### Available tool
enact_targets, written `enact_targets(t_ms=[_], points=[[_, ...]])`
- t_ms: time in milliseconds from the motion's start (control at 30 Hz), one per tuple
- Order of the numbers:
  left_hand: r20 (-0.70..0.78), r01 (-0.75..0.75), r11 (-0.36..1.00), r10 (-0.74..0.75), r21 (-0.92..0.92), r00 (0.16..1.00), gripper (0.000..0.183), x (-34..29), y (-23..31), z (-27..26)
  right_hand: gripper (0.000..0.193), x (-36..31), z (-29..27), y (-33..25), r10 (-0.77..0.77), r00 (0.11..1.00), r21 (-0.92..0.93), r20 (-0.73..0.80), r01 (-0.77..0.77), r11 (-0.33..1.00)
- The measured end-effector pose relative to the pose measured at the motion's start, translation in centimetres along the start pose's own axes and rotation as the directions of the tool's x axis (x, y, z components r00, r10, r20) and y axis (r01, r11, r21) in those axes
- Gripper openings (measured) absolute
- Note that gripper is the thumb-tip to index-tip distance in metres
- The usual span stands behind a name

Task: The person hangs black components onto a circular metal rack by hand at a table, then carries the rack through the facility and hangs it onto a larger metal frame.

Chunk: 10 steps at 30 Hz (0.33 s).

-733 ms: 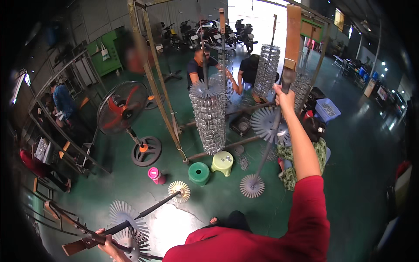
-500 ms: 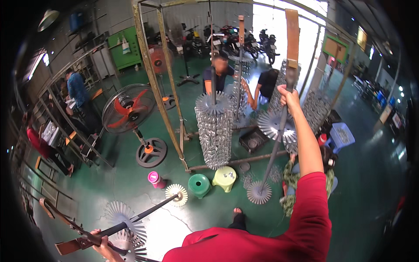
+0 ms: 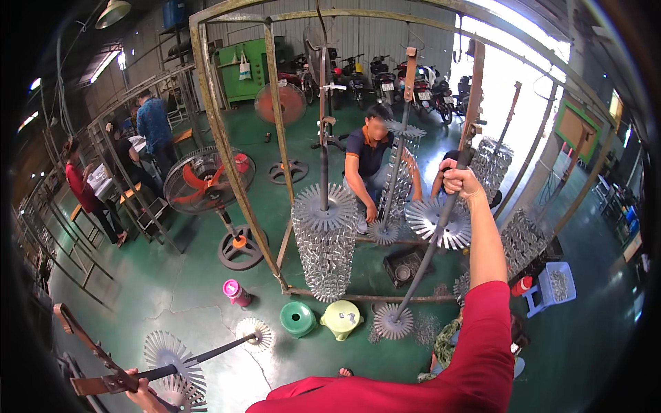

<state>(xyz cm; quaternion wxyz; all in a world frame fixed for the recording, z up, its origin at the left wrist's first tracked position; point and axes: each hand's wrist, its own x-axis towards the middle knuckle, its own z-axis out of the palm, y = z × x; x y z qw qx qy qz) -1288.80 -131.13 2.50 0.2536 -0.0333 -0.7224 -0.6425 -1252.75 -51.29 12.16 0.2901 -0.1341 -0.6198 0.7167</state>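
My right hand is raised and wrapped round the upper part of a dark metal rod. A brown strap tops this rod, its upper end beside a hook on the metal frame. The rod carries a slotted metal disc below my hand and another slotted disc at its lower end. Low on the left, my left hand is closed round dark rods with brown straps, partly cut off by the picture's edge. Slotted discs sit on these rods too.
A tall metal frame holds hanging rods, including one packed with shiny metal pieces. A person crouches behind it; another sits by my right arm. Stools, a pink bottle, a fan and a blue crate stand around.
The view has shifted, showing more of the frame's top. The right rod's strap is now beside the hook, my right hand still round the rod. My left hand keeps its hold lower left.
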Motion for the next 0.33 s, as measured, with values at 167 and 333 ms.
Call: enact_targets(t_ms=[167,333], points=[[-0.053,0.009,0.997,-0.005,0.082,0.999,0.034,-1.6,0.5,-0.3,0.016,3.5,-2.6,0.7,0.021,0.99,0.082,0.138,-0.032,0.996],[-0.066,0.048,0.99,-0.04,0.13,0.997,0.036,-3.0,2.3,0.2,0.018,6.1,-3.8,2.3,-0.005,0.965,0.155,0.261,-0.037,0.987]])
